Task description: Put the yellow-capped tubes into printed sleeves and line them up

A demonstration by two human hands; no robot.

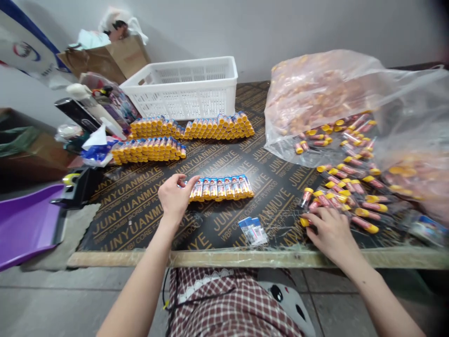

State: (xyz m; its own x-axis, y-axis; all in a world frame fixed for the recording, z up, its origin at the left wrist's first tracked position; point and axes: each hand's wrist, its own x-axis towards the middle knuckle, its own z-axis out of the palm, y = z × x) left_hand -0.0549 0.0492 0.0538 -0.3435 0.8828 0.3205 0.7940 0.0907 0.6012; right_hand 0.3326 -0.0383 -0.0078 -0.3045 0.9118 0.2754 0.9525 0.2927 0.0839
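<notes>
- Done: labelled tubes (150,152) stacked near the basket (182,104) — another row (221,188) mid-table, left hand (172,195) at its end.
- Remaining: loose plain tubes (367,214), right hand (330,230) over them — I can't tell either grip.

Paper bag (108,60), tape dispenser (80,187), perhaps purple dustpan (30,222)

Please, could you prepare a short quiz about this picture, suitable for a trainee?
1. Multiple choice. Which of these is nearest to the right hand?
A) purple dustpan
B) loose tubes
C) brown paper bag

2. True or false: in this view, the white basket stands behind the stacked tubes.

3. Fill in the word: the left hand is at the ____ end of the short row of tubes.

Key: 1. B; 2. True; 3. left.
</notes>
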